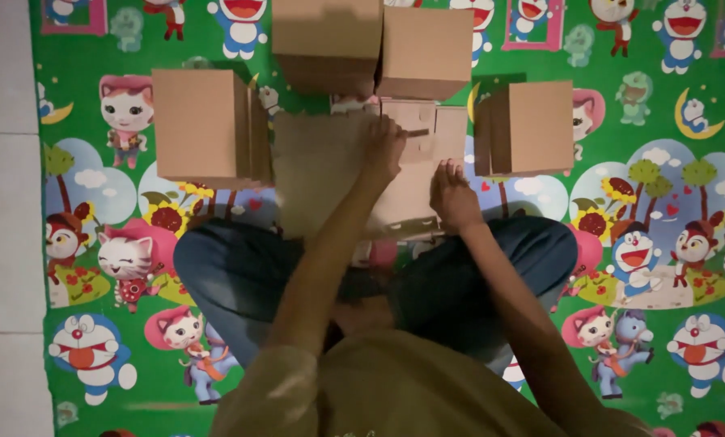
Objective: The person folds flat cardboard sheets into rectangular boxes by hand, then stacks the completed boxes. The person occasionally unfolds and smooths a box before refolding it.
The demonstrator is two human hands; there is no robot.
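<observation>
I have a flat cardboard sheet [330, 174] on the mat [646, 267] in front of my knees. My left hand [385, 147] lies open, pressing its far edge; my right hand [453, 197] lies open on the near edge. Folded boxes [201, 125] crowd close around. I judge a hard press could crease the sheet crooked, or an elbow could knock a box.
</observation>
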